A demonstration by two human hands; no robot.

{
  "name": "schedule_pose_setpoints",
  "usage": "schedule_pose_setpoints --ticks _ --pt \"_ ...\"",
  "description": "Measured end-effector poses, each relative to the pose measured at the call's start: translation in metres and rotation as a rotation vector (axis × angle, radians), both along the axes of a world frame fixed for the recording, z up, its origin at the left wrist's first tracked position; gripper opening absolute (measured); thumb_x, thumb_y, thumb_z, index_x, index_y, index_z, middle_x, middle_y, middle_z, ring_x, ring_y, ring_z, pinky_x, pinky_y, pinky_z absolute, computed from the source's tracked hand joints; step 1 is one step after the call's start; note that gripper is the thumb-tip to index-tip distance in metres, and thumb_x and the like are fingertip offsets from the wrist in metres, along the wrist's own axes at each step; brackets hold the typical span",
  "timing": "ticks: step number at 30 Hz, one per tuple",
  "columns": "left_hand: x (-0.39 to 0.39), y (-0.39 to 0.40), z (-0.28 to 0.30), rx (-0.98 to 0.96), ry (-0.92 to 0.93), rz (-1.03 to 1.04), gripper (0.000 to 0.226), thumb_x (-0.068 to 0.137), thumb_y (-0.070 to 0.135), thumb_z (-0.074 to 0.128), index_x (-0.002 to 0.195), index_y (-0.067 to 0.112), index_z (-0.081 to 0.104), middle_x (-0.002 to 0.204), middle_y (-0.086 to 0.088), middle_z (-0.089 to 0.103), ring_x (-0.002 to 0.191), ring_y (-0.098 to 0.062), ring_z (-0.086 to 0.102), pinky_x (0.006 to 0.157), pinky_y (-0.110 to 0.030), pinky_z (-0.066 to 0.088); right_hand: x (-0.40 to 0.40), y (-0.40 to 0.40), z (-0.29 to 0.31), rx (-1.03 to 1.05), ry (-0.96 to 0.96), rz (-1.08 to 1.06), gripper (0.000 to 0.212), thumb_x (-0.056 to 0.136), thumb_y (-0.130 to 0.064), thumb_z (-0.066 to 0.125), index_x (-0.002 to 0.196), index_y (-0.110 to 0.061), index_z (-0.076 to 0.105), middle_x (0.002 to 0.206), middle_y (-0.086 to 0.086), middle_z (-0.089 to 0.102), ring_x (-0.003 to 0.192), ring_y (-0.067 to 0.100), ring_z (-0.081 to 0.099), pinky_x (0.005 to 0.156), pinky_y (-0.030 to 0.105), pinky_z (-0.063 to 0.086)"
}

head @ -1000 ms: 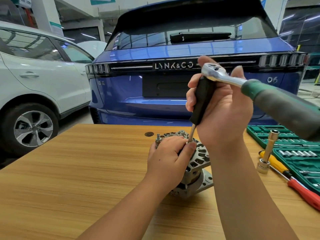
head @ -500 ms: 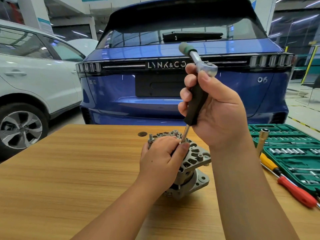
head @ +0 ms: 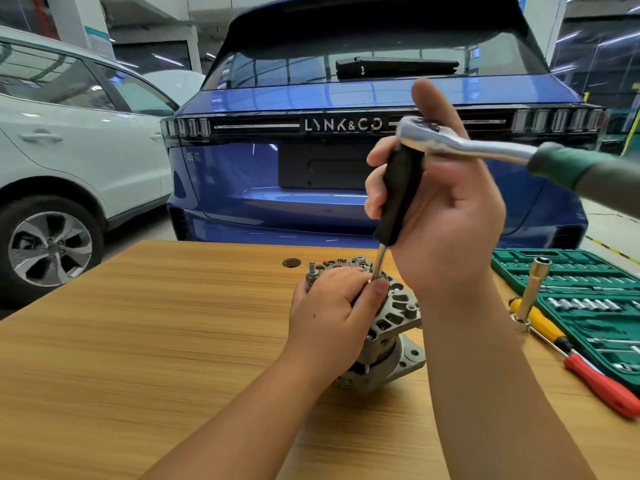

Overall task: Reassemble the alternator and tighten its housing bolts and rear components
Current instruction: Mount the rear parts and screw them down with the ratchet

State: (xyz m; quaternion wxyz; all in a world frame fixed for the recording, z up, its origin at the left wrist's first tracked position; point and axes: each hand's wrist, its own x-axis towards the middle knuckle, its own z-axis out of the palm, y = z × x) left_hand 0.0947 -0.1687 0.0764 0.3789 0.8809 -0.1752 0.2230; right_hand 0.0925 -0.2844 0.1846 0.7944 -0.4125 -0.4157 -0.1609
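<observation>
White car [head: 62,161] stood at far left beyond the worktop [head: 138,341]; blue car [head: 346,168] stood directly behind its far edge. The left portion of the wooden worktop lay bare up to the alternator [head: 391,327], with a small dark round hole [head: 291,262] near the far edge. The alternator stood on its mounting end at centre, well back from every edge. Left hand [head: 332,313] was closed over its upper housing, thumb beside the tool tip. Right hand [head: 440,209] was wrapped around the black handle of a driver [head: 398,199] held nearly upright, shaft reaching down to the alternator's top; a ratchet wrench [head: 485,147] sat on the driver's top, its green grip running off toward the right edge. At right lay an upright long socket [head: 533,292], a yellow-and-red screwdriver [head: 575,358], and an open green socket case [head: 588,299] reaching the worktop's right edge.
</observation>
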Motion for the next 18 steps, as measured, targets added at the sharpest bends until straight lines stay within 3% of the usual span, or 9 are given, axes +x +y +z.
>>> schedule_pose_setpoints --ticks 4,6,8,10,12,15,18 --pt "-0.001 0.000 -0.001 -0.018 0.000 -0.003 0.065 0.095 0.070 0.018 0.097 0.029 0.069 0.105 0.019 0.065 0.113 0.009 0.045 0.112 -0.034 0.012 0.000 -0.001 0.001 -0.027 0.077 0.183 0.057 0.092 -0.051 0.038 0.133 -0.014 0.053 0.089 0.009 0.064 0.068 0.024 0.051 0.063 0.032 0.040" --pt "-0.001 0.000 -0.001 -0.021 0.001 0.005 0.061 0.097 0.067 0.022 0.097 0.029 0.069 0.106 0.020 0.065 0.113 0.010 0.044 0.115 -0.036 0.012 -0.002 0.001 0.005 -0.029 0.144 0.160 0.066 0.081 -0.061 0.059 0.127 -0.015 0.053 0.085 0.005 0.064 0.065 0.020 0.055 0.061 0.027 0.044" --pt "-0.001 -0.002 0.000 -0.018 -0.004 0.016 0.054 0.098 0.062 0.025 0.098 0.031 0.069 0.107 0.023 0.065 0.113 0.011 0.044 0.117 -0.041 0.014 -0.007 0.004 0.006 0.005 0.210 0.033 0.053 0.075 -0.048 0.081 0.111 -0.015 0.058 0.078 0.001 0.061 0.059 0.015 0.054 0.055 0.023 0.044" --pt "-0.001 -0.003 -0.001 -0.006 -0.009 0.017 0.056 0.097 0.065 0.022 0.097 0.033 0.069 0.105 0.024 0.064 0.111 0.012 0.044 0.115 -0.040 0.013 -0.011 0.004 0.004 0.021 0.215 -0.280 0.019 0.089 -0.033 0.074 0.091 -0.017 0.064 0.067 -0.004 0.054 0.055 0.012 0.045 0.051 0.021 0.039" --pt "0.000 -0.003 -0.001 0.004 -0.004 0.021 0.054 0.096 0.067 0.021 0.091 0.035 0.065 0.099 0.026 0.062 0.108 0.013 0.043 0.115 -0.040 0.011 -0.009 0.002 0.003 0.052 0.261 -0.390 0.014 0.094 -0.027 0.071 0.084 -0.019 0.066 0.062 -0.006 0.050 0.053 0.011 0.041 0.050 0.022 0.036" --pt "0.001 -0.003 -0.001 -0.006 -0.004 0.022 0.050 0.098 0.063 0.026 0.094 0.034 0.066 0.102 0.025 0.063 0.112 0.012 0.043 0.118 -0.050 0.016 -0.007 -0.003 0.004 0.016 0.296 -0.149 0.008 0.092 -0.020 0.068 0.099 -0.018 0.066 0.069 -0.004 0.053 0.056 0.011 0.045 0.055 0.024 0.039" --pt "0.001 -0.003 -0.001 -0.006 -0.018 0.025 0.058 0.096 0.067 0.021 0.099 0.033 0.068 0.106 0.023 0.064 0.113 0.011 0.043 0.117 -0.052 0.018 -0.007 -0.003 0.002 0.016 0.178 -0.112 0.029 0.094 -0.009 0.061 0.120 -0.022 0.059 0.077 -0.002 0.056 0.064 0.013 0.051 0.060 0.027 0.042"
